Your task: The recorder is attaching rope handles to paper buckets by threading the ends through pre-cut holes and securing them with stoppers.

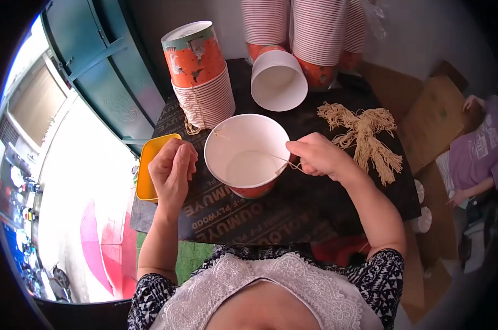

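Observation:
A large paper bucket, white inside and orange-red outside, stands upright on the dark table in front of me. A thin beige string runs at its right rim, and a bit of string also shows at its upper left side. My right hand is closed at that rim, pinching the string between thumb and fingers. To the bucket's left, my left hand is closed, fingers curled beside a yellow plastic container. Whatever that hand may hold is hidden.
A bundle of beige strings lies at the right. Behind stand a stack of buckets with strings hanging on it, a tipped bucket and tall wrapped stacks. A person in purple is at far right, near cardboard.

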The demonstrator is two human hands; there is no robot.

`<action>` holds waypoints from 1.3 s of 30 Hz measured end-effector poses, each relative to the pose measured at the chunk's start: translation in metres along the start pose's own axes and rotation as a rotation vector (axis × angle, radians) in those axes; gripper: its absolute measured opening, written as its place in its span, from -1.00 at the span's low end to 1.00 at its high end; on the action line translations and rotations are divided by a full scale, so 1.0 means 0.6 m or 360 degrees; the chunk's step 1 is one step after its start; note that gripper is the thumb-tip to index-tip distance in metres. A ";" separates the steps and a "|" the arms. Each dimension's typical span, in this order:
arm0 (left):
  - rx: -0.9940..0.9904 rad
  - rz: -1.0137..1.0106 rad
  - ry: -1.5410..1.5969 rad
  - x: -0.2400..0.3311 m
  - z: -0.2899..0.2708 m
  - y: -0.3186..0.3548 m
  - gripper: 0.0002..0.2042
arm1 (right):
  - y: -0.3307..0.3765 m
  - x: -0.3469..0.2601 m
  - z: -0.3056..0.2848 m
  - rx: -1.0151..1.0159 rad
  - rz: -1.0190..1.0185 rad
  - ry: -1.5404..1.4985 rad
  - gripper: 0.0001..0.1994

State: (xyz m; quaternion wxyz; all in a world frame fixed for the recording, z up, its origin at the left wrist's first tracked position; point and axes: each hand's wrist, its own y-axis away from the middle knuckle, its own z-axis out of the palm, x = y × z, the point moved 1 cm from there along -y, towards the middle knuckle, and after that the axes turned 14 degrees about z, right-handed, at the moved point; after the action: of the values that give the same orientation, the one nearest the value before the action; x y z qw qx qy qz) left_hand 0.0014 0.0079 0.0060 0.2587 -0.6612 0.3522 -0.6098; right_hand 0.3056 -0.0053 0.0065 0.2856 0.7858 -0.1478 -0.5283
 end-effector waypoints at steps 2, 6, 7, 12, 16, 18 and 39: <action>0.0051 -0.0070 -0.0011 -0.007 -0.003 -0.001 -0.78 | 0.025 -0.009 -0.002 0.0099 -0.0117 -0.0025 -0.61; 0.0029 -0.0226 -0.0109 -0.024 -0.013 -0.014 -0.82 | 0.066 -0.025 -0.010 -0.0034 -0.0351 -0.0374 -0.67; -0.0001 -0.0311 -0.0184 -0.033 -0.013 -0.017 -0.84 | 0.067 -0.026 -0.011 -0.0091 -0.0450 -0.0480 -0.67; -0.0193 -0.0314 -0.0462 -0.060 -0.007 -0.029 -0.87 | 0.053 -0.021 -0.022 -0.0331 -0.0860 -0.0837 -0.67; -0.0339 -0.0259 -0.0697 -0.050 0.008 -0.044 -0.75 | 0.044 -0.022 -0.025 -0.0433 -0.1007 -0.0994 -0.70; -0.0635 -0.0286 -0.1149 -0.043 0.017 -0.057 -0.68 | 0.040 -0.022 -0.025 -0.0454 -0.1041 -0.1014 -0.70; -0.0617 -0.0203 -0.1282 -0.087 0.044 -0.075 -0.86 | 0.007 -0.003 -0.009 -0.0593 -0.1191 -0.1173 -0.62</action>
State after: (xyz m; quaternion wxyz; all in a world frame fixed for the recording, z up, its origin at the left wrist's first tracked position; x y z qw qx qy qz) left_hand 0.0337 0.0741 0.0050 0.2084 -0.9024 0.2898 -0.2415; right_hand 0.3102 -0.0062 0.0119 0.1421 0.4841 0.1473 -0.8507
